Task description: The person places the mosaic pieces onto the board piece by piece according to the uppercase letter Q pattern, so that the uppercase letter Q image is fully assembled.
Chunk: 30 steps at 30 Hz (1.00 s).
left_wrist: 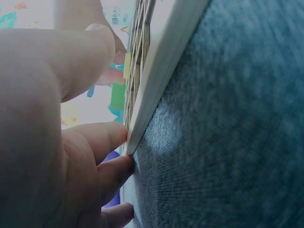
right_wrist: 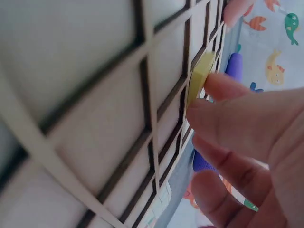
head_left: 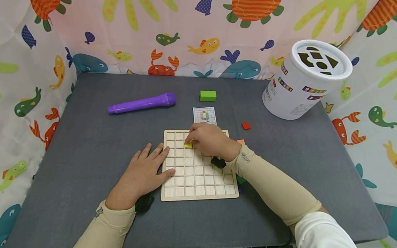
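A wooden grid board (head_left: 185,180) lies on the grey table. Near its upper left, the right hand (head_left: 211,140) pinches a yellow tile (head_left: 188,144) between thumb and fingers; the right wrist view shows the tile (right_wrist: 200,76) tilted against the grid, with the hand (right_wrist: 251,137) beside it. Fingers spread, the left hand (head_left: 144,174) rests on the table and touches the board's left edge. In the left wrist view, fingertips of this hand (left_wrist: 71,118) meet the board's side (left_wrist: 156,71). Above the board is a small printed grid card (head_left: 205,116).
Behind the card sits a green block (head_left: 208,96), with a purple stick (head_left: 141,103) to its left. A red tile (head_left: 246,126) lies right of the card. Partly hidden orange (head_left: 241,141) and green (head_left: 240,180) pieces lie by the right forearm. A white bucket (head_left: 286,94) stands at back right.
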Motion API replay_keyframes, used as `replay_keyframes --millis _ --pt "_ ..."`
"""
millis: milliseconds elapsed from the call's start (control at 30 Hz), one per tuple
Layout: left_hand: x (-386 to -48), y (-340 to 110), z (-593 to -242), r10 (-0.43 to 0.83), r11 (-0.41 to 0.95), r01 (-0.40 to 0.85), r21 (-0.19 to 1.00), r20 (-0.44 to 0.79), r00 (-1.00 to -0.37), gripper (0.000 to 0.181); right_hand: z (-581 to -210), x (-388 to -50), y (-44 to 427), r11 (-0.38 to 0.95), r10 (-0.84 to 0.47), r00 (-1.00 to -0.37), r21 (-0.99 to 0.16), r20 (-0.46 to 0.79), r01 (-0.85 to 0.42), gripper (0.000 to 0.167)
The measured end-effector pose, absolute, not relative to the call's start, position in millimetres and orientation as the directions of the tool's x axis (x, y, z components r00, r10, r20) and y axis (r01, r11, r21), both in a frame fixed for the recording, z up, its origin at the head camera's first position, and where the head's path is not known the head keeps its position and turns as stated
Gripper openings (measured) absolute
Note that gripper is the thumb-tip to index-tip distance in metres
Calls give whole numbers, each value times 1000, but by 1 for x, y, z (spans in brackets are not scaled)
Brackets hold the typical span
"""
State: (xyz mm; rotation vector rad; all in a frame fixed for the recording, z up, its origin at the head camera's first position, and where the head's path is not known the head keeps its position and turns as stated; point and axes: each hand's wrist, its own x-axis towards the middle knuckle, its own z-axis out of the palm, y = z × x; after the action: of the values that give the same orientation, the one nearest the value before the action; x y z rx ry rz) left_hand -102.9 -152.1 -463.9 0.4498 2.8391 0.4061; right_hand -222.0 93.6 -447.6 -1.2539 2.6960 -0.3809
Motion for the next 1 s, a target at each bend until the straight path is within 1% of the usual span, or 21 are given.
replay_keyframes --millis 167,333,500,667,867,1000 --pt "-103 -151 -464 332 915 265 305 -194 -923 83 -446 -222 95 635 -764 -644 -242 -53 -734 14" --pt "-103 -151 -464 332 914 263 309 -200 -922 83 -447 -221 95 645 -757 -651 -220 -58 -731 17" --pt "-102 -153 -464 340 907 266 327 -193 -921 80 -446 -220 92 657 -746 -660 -264 -93 -706 20" --pt "-103 -155 -466 339 906 264 330 -193 -921 80 -448 -222 90 645 -752 -650 -322 -110 -692 20" --pt "-103 -155 -468 340 905 265 333 -193 -920 81 -445 -221 88 677 -720 -685 -330 -112 -658 12" --pt "-103 -155 -469 341 905 263 335 -200 -918 82 -440 -221 91 666 -729 -677 -337 -105 -665 11"
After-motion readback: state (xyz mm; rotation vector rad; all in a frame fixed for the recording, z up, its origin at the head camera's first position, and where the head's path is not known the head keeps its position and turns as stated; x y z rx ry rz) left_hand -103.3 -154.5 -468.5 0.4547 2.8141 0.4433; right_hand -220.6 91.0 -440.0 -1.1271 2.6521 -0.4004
